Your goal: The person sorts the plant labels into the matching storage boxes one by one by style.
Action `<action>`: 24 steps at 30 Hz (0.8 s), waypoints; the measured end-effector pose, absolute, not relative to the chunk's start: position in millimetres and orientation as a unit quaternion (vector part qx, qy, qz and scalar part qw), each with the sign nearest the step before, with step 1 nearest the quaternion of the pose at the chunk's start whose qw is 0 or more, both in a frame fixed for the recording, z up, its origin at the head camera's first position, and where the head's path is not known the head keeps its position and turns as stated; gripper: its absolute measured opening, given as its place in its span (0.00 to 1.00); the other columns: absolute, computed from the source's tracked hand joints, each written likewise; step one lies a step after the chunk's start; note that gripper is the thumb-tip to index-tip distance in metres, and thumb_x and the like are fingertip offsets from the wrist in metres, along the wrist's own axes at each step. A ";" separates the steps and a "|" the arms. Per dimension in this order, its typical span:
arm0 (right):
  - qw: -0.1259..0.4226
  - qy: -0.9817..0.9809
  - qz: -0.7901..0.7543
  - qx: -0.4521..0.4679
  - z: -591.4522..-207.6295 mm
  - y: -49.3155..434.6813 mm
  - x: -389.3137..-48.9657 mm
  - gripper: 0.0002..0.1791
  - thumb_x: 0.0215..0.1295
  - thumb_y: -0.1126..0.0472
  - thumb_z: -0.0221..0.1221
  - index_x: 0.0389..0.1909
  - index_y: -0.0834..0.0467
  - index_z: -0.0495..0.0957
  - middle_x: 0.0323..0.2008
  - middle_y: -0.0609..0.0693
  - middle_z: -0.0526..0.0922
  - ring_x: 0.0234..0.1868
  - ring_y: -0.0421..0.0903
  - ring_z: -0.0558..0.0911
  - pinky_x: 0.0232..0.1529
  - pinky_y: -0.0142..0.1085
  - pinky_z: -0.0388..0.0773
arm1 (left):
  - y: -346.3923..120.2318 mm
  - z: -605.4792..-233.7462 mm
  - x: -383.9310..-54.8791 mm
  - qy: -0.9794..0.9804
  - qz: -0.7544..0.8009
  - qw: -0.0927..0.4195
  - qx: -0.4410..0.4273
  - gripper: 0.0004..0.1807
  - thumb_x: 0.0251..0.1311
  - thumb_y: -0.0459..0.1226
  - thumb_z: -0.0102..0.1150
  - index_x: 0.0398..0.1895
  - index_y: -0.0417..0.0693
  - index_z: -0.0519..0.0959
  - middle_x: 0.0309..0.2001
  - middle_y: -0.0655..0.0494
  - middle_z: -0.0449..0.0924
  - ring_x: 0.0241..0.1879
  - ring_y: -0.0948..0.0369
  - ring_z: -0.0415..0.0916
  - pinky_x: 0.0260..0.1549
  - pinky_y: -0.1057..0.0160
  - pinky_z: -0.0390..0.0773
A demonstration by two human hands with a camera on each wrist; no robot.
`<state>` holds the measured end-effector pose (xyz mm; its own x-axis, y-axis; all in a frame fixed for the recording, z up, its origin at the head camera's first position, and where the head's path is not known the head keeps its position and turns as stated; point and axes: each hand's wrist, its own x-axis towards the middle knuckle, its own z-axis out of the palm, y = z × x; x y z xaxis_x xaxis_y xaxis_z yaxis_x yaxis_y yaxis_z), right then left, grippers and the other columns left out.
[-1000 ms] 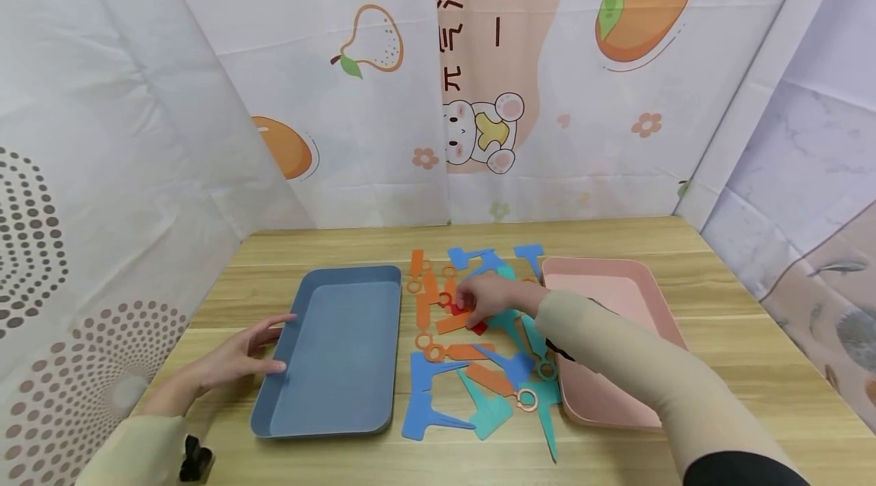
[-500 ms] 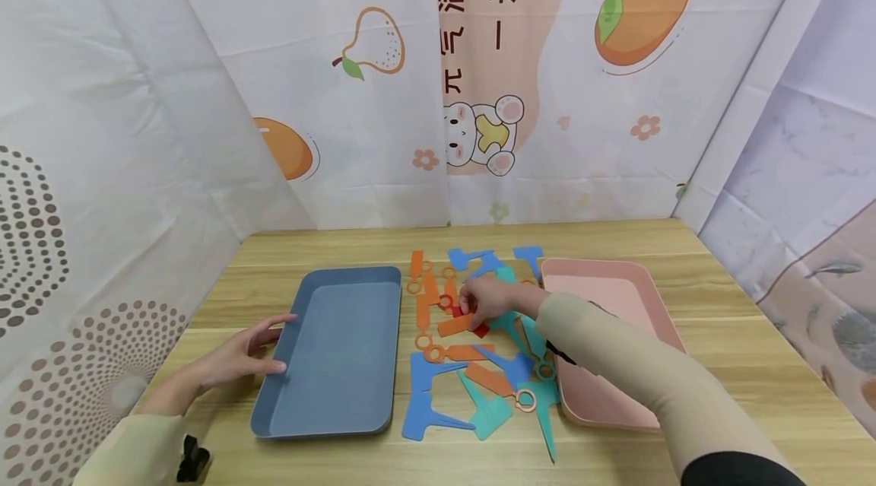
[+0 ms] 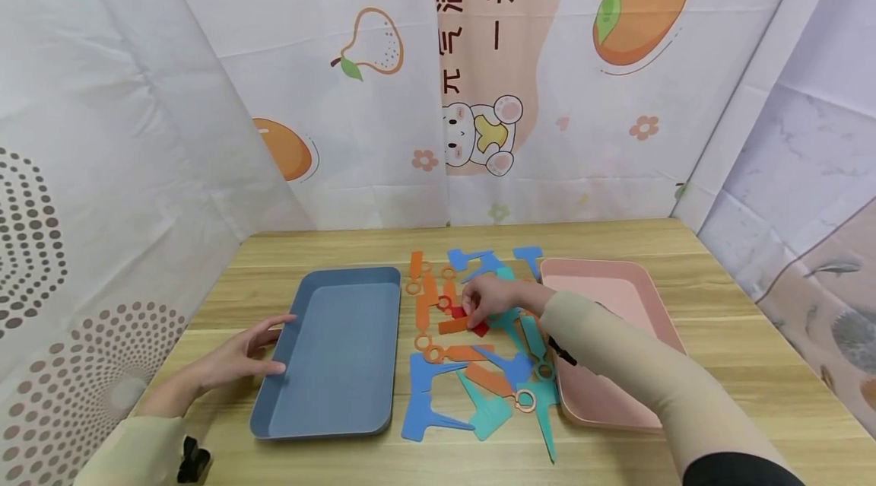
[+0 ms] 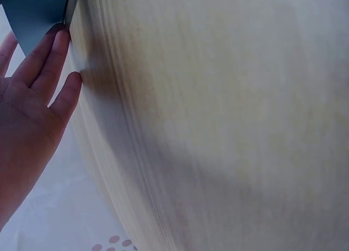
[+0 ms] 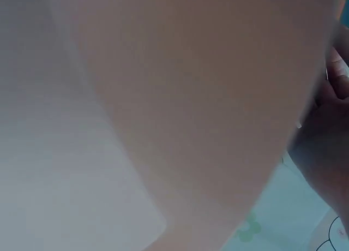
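Note:
My right hand (image 3: 489, 296) is over the middle of the pile, thumb and fingertips pinching the right end of a flat orange tag (image 3: 452, 325). Under and beside those fingertips lies a red tag (image 3: 481, 329), its far part covered by the hand. In the right wrist view, part of the right hand (image 5: 330, 120) shows at the right edge, mostly behind a blurred pink tray wall (image 5: 207, 98). To the left, my left hand (image 3: 239, 357) rests with extended fingers against the left rim of the blue-grey tray (image 3: 335, 349). The left wrist view shows its fingers at the tray's outer wall (image 4: 32, 13).
Between the trays lie several flat plastic tags: orange ones with rings (image 3: 423, 312), blue T-shaped ones (image 3: 427, 417) and teal ones (image 3: 491, 416), some overlapping. A pink tray (image 3: 609, 402) stands on the right beneath my forearm. A printed curtain (image 3: 383, 128) borders the wooden table (image 3: 328, 243).
My right hand has shifted slightly rightward, with the orange tag moving a little alongside. The left hand and both trays stay as they were.

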<state>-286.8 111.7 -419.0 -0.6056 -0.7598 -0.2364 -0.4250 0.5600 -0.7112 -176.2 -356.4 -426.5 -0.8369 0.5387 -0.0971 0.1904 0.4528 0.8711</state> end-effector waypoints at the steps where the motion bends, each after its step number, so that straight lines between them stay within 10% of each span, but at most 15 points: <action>1: 0.275 0.838 -0.317 -0.348 -418.3 112.2 -286.9 0.08 0.57 0.69 0.68 0.26 0.62 0.77 0.23 0.44 0.76 0.24 0.38 0.73 0.29 0.29 0.71 | -356.4 -426.4 -176.2 0.832 0.475 0.183 0.220 0.42 0.61 0.31 0.63 0.72 0.31 0.49 0.68 0.21 0.48 0.64 0.25 0.48 0.50 0.75 0.65; 9: 0.247 0.803 -0.383 -0.383 -409.2 115.0 -292.7 0.05 0.59 0.73 0.64 0.34 0.72 0.83 0.27 0.48 0.84 0.26 0.37 0.77 0.31 0.32 0.76 | -356.6 -426.5 -176.5 0.831 0.475 0.183 0.223 0.42 0.61 0.31 0.63 0.72 0.31 0.49 0.68 0.21 0.47 0.64 0.25 0.48 0.50 0.75 0.65; 24: 0.237 0.822 -0.344 -0.386 -369.3 81.5 -297.8 0.05 0.63 0.65 0.65 0.35 0.63 0.85 0.28 0.44 0.83 0.30 0.43 0.78 0.35 0.35 0.77 | -358.1 -427.6 -177.2 0.830 0.475 0.187 0.224 0.43 0.61 0.31 0.63 0.73 0.32 0.49 0.69 0.21 0.47 0.64 0.25 0.48 0.50 0.75 0.66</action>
<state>-297.8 81.5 -369.3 -0.5897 -0.7981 -0.1233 -0.4723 0.4647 -0.7490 -177.2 -358.1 -427.6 -0.8299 0.5495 -0.0970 0.1952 0.4487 0.8721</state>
